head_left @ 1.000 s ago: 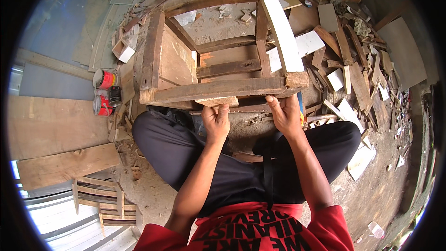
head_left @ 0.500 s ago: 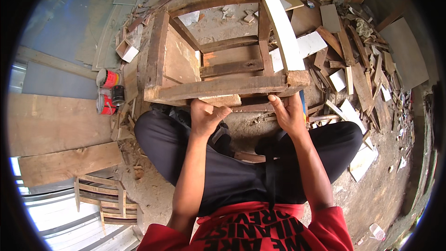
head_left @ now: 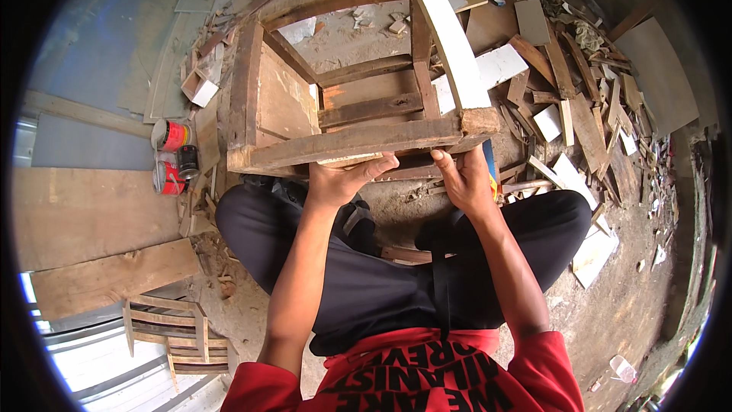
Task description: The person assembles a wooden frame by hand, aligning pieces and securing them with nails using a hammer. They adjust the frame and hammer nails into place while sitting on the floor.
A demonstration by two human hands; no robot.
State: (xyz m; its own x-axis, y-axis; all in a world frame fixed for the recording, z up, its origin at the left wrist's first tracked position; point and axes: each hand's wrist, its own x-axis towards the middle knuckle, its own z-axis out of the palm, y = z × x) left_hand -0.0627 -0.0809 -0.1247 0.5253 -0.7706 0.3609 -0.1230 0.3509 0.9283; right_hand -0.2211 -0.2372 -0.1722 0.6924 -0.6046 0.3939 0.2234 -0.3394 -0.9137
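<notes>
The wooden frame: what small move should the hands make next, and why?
Probably press the thin pale strip flush under the wooden frame: the left hand already pinches it at the near rail, while the right hand steadies the corner.

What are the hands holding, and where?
Both the left hand and right hand grip the wooden frame by its near bottom rail.

Both bare forearms rise from the lower edge, elbows bent and spread apart, and converge slightly toward the hands. The left hand lies palm down with its fingers stretched rightward and the thumb tucked under. The right hand stands just beside it, apart from it, fingers curled upward and the wrist nearly straight.
</notes>
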